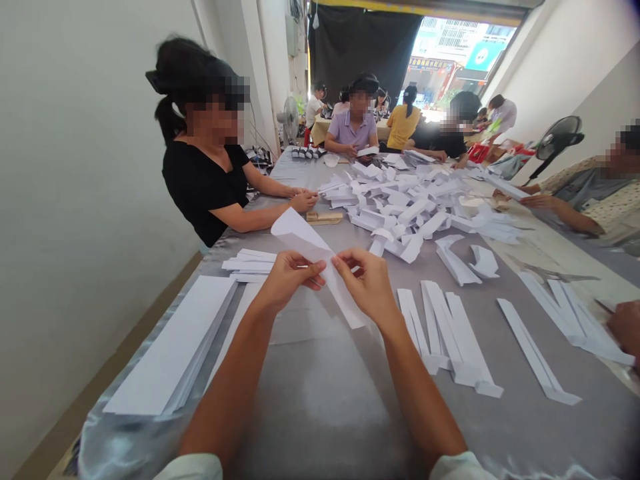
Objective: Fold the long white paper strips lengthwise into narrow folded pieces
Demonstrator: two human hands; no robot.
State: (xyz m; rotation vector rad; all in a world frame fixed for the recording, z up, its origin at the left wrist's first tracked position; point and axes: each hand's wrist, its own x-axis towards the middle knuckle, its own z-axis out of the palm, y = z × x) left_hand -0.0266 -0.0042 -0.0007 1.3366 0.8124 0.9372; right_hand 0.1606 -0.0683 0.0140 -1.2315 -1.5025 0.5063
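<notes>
As stacked paper sheets (170, 340) are seen at far left, a paper strip (300, 233) is pinched between the left hand (289, 280) and right hand (364, 283), both closed on it, its upper end tilted away. Beyond, a white bowl's (331, 160) contents cannot be seen; shop signs (425, 64) are unreadable; a red crate (479, 153) is partly hidden.

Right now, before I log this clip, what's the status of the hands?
Left hand and right hand pinching one white paper strip, raised. Folded paper strips either side, on grey satin cloth.
</notes>
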